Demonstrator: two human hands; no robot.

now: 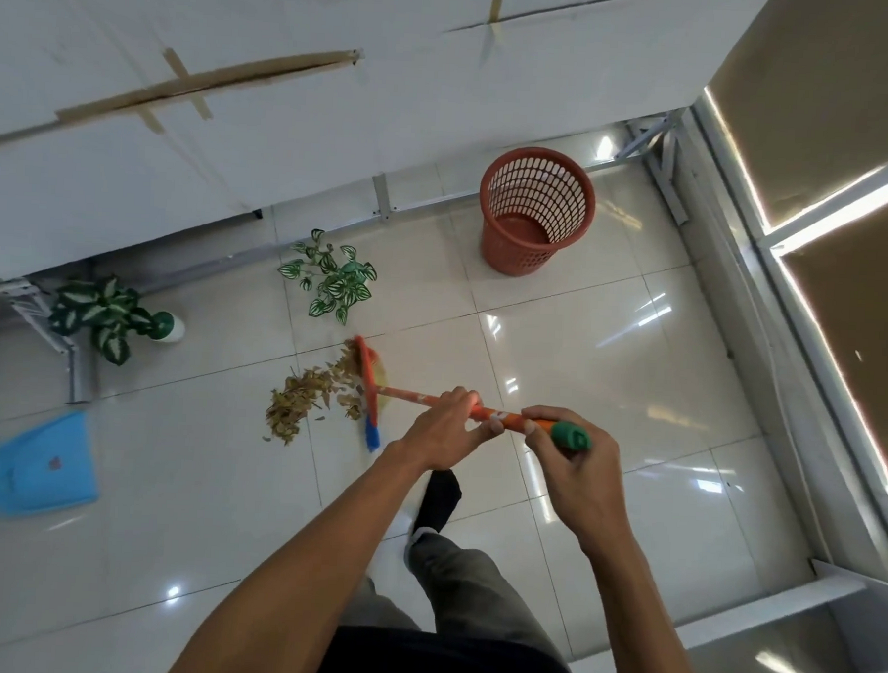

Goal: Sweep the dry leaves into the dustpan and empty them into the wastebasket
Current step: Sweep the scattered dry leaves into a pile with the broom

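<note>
Sweeping underway: left grip (445,429) and right grip (574,466) clamp the broom (366,378); dry leaves (302,398) piled, well apart from dustpan (39,469); wastebasket (536,212) unfilled.

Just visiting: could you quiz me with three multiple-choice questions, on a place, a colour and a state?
1. Where is the dustpan? A on the floor, apart from the dry leaves; B on a chair; C on a shelf.
2. Colour of the wastebasket? A blue; B reddish orange; C black.
3. Who holds the broom? A nobody; B one hand; C both hands.
Key: 1 A, bare tiles separate them; 2 B, its mesh is reddish orange; 3 C, left hand and right hand hold the handle.
</note>
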